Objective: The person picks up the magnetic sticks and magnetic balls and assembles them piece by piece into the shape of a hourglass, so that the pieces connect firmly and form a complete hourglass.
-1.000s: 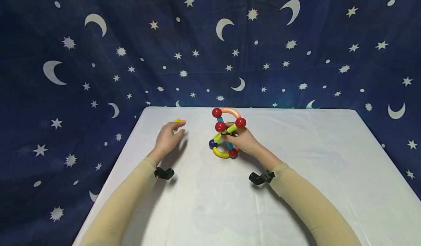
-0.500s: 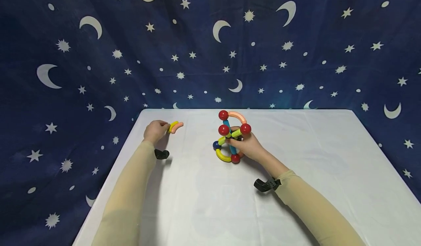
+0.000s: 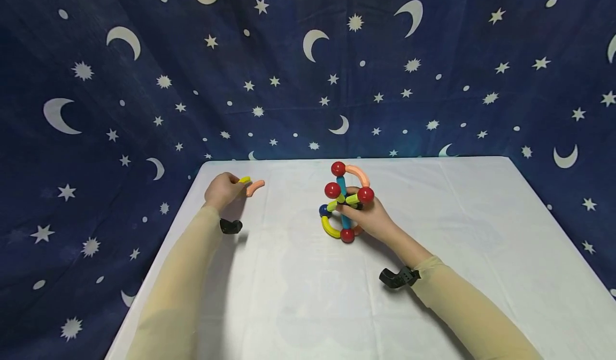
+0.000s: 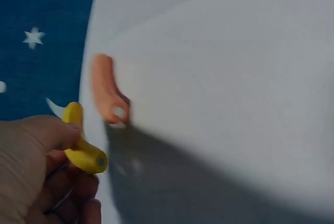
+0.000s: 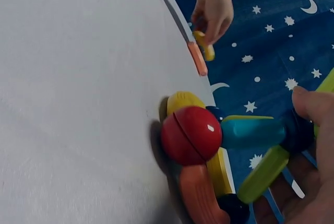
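Note:
My left hand (image 3: pixel 223 190) pinches a yellow curved magnetic rod (image 4: pixel 86 156) between thumb and fingers at the table's far left. Beside it an orange curved rod (image 3: pixel 255 188) lies on the white cloth, its metal end showing in the left wrist view. Right of centre, my right hand (image 3: pixel 377 218) grips a magnetic ball-and-rod structure (image 3: pixel 346 222) around its middle. Red balls (image 3: pixel 366 195) and an orange arc (image 3: pixel 358 174) form its top. At its base, a yellow arc (image 3: pixel 329 228) joins a dark blue ball (image 3: pixel 324 211) and a red ball (image 3: pixel 347 236).
A white cloth (image 3: pixel 298 296) covers the table. Behind its far edge hangs a dark blue curtain (image 3: pixel 289 44) with moons and stars. Black camera mounts (image 3: pixel 399 277) sit on both wrists.
My left hand came down to the two loose rods, pinched the yellow one and drew it left, away from the orange one. My right hand shifted the structure slightly right.

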`<state>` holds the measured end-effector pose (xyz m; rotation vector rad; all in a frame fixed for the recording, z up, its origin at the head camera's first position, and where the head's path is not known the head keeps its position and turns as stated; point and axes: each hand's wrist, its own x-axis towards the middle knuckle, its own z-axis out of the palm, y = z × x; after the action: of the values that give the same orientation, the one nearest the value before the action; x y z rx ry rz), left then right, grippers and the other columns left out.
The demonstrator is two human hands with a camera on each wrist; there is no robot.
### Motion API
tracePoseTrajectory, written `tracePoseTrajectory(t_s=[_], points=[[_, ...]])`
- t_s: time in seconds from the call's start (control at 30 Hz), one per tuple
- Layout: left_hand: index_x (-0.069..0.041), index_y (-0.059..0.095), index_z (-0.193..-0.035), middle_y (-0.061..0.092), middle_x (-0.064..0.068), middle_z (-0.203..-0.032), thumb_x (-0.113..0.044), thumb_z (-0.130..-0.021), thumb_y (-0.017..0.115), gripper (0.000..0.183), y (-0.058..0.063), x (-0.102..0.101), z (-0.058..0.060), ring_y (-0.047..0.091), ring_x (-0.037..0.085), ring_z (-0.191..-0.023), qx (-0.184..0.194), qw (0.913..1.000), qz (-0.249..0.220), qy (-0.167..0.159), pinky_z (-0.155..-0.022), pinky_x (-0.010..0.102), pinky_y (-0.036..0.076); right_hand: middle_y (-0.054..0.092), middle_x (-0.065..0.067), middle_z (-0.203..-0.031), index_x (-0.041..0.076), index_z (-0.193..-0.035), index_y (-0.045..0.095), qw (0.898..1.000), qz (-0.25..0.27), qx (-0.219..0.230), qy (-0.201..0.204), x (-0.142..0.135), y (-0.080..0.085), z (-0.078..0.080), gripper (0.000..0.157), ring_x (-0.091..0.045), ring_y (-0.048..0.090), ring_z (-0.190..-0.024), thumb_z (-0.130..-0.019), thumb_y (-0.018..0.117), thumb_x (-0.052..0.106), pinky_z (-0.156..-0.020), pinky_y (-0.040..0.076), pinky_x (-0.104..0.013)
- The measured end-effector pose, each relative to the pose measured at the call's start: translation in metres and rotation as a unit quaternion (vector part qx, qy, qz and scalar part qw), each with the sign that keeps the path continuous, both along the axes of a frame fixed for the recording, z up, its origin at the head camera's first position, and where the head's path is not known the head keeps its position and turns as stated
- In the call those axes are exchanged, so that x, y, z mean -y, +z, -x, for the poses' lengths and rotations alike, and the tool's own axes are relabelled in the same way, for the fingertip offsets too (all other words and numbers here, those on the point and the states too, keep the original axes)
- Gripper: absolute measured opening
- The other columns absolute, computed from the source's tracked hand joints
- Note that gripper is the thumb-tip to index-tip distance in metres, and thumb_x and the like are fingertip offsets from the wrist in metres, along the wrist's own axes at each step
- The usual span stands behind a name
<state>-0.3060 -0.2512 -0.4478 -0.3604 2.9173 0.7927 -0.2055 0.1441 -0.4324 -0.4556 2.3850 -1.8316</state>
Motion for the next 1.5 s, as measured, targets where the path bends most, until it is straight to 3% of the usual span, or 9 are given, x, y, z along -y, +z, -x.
tracePoseTrajectory(t_s=[0.07,0.17,0.33,0.43,0.5,0.6,0.67,1.07,1.5], points=[[-0.001,0.061,-0.13,0.063,0.017,-0.125,-0.029,-0.101,0.06,0.04,0.009,-0.003,-0.002,0.06,0.032,-0.109,-0.015,0.997,-0.076,0.01,-0.095,0.047,0.047,0.068,-0.017,-0.121,0.003,-0.129,0.063,1.0,-0.002,0.004,0.003,-0.002,0.001,-0.001,0.036,-0.031,0.062,-0.11,-0.094,0.072,0.007,-0.102,0.047,-0.058],[-0.003,0.056,-0.141,0.058,0.017,-0.135,-0.027,-0.103,0.06,0.045,0.029,-0.019,-0.005,0.057,0.03,-0.117,-0.016,0.9772,-0.212,0.002,-0.099,0.043,0.048,0.068,-0.014,-0.12,0.004,-0.133,0.061,1.0,-0.008,0.016,0.001,-0.005,0.001,-0.002,0.04,-0.03,0.061,-0.109,-0.095,0.073,0.008,-0.099,0.05,-0.056],[-0.005,0.054,-0.144,0.059,0.017,-0.133,-0.024,-0.099,0.068,0.051,0.064,-0.071,-0.018,0.063,0.02,-0.1,0.058,0.9232,-0.379,-0.031,-0.082,0.028,0.056,0.067,-0.016,-0.119,0.002,-0.134,0.06,1.0,-0.013,0.024,0.0,-0.008,0.002,-0.003,0.041,-0.031,0.061,-0.108,-0.095,0.072,0.009,-0.098,0.051,-0.056],[-0.004,0.054,-0.142,0.066,0.013,-0.121,-0.02,-0.097,0.071,0.051,0.078,-0.103,-0.029,0.065,0.013,-0.085,0.106,0.8821,-0.456,-0.048,-0.069,0.021,0.054,0.067,-0.018,-0.117,0.001,-0.133,0.06,1.0,-0.014,0.024,0.002,-0.007,0.002,-0.004,0.04,-0.032,0.061,-0.106,-0.095,0.072,0.009,-0.098,0.05,-0.056],[-0.002,0.053,-0.14,0.069,0.009,-0.112,-0.019,-0.098,0.07,0.049,0.084,-0.119,-0.035,0.066,0.01,-0.079,0.134,0.8562,-0.495,-0.059,-0.07,0.021,0.055,0.067,-0.017,-0.118,0.001,-0.133,0.06,1.0,-0.01,0.026,0.001,-0.006,0.003,-0.006,0.041,-0.031,0.061,-0.107,-0.095,0.072,0.009,-0.099,0.05,-0.054],[-0.002,0.057,-0.133,0.07,0.002,-0.097,-0.022,-0.099,0.069,0.04,0.087,-0.136,-0.04,0.065,0.009,-0.075,0.164,0.84,-0.513,-0.066,-0.076,0.023,0.054,0.068,-0.015,-0.116,0.002,-0.132,0.061,1.0,-0.01,0.027,0.001,-0.004,0.002,-0.007,0.04,-0.03,0.061,-0.105,-0.095,0.073,0.011,-0.098,0.051,-0.053],[-0.004,0.06,-0.129,0.069,0.001,-0.094,-0.024,-0.099,0.069,0.037,0.087,-0.142,-0.042,0.064,0.011,-0.077,0.179,0.8378,-0.512,-0.063,-0.078,0.025,0.052,0.068,-0.015,-0.115,0.002,-0.132,0.061,1.0,-0.007,0.027,0.002,-0.003,0.001,-0.006,0.039,-0.029,0.062,-0.103,-0.095,0.073,0.011,-0.097,0.051,-0.052],[-0.011,0.067,-0.109,0.066,-0.004,-0.083,-0.031,-0.097,0.07,0.023,0.091,-0.156,-0.038,0.059,0.014,-0.079,0.22,0.8542,-0.466,-0.07,-0.081,0.031,0.045,0.068,-0.015,-0.115,0.001,-0.129,0.062,1.0,-0.015,0.026,-0.004,-0.006,0.0,-0.003,0.036,-0.03,0.062,-0.102,-0.096,0.072,0.011,-0.098,0.052,-0.052],[-0.009,0.072,-0.108,0.062,-0.004,-0.074,-0.032,-0.098,0.068,0.025,0.095,-0.163,-0.03,0.053,0.015,-0.074,0.235,0.8681,-0.426,-0.098,-0.077,0.03,0.043,0.069,-0.008,-0.117,0.009,-0.131,0.062,1.0,-0.007,0.018,-0.014,-0.011,-0.039,0.015,0.041,-0.027,0.062,-0.103,-0.096,0.075,0.027,-0.099,0.049,-0.05]])
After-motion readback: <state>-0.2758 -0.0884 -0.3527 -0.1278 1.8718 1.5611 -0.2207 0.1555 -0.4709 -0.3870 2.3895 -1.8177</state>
